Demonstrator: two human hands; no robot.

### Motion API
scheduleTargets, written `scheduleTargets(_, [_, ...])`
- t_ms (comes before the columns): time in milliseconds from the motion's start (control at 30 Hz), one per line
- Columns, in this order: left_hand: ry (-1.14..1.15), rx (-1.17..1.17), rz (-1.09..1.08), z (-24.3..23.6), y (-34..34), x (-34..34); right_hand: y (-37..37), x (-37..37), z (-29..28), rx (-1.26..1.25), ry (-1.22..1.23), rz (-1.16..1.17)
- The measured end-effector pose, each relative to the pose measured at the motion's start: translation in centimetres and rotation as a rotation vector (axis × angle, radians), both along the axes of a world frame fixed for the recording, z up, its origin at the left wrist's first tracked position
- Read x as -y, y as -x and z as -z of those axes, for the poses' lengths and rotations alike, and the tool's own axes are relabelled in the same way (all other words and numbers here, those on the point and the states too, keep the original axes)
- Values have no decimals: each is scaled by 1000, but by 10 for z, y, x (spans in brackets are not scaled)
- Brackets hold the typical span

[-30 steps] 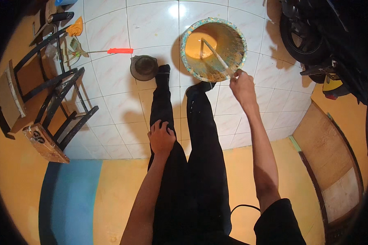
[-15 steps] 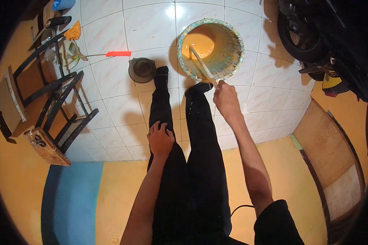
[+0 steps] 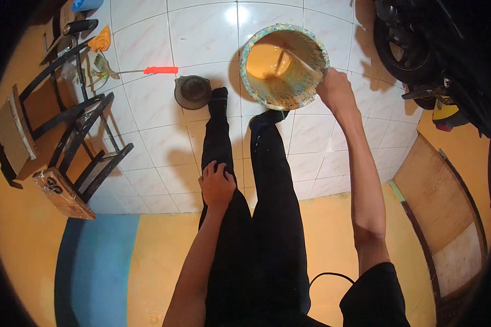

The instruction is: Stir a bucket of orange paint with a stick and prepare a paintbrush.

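The right hand (image 3: 337, 91) has swung from the near edge of the bucket (image 3: 278, 96) to its right rim, taking the stick (image 3: 306, 64) along. It reaches forward at nearly full stretch, fingers clenched around the stick's upper end; the left hand (image 3: 218, 186) lies spread on the leg (image 3: 218, 131), gripping nothing. On the glossy tile floor (image 3: 202, 49), the round bucket shows a blue-green, orange-flecked rim and crusted walls. Smooth orange liquid (image 3: 263, 62) pools inside; the thin, pale stick slants across the opening.

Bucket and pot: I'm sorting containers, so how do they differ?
The bucket is larger than the pot. The bucket is splattered in several colours; the pot is plain and dark. The bucket holds orange liquid; the pot shows none. Both look roundish.
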State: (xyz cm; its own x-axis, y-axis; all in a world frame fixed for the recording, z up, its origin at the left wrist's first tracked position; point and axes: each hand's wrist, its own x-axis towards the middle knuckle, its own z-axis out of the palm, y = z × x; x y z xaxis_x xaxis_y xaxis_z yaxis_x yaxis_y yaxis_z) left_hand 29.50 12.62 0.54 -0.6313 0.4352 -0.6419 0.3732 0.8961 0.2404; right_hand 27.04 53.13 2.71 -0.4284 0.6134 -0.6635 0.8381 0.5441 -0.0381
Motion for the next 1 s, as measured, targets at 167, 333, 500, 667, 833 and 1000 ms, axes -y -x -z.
scheduleTargets(167, [5,-5,1,-1,1,1,15,15,2,-145,-22,-47])
scheduleTargets(333, [7,1,-7,0,0,0,-3,51,12,-310,139,-17])
scheduleTargets(500, [8,-5,4,-3,2,0,-43,35,16,-84,225,-101])
scheduleTargets(667, [-11,6,-5,0,-3,1,0,-18,-6,-31,-47,-207])
scheduleTargets(833, [0,11,8,-1,-1,3,7,5,8,-202,176,-371])
scheduleTargets(1000, [22,11,16,-2,1,2,-18,-4,5,-1,103,-244])
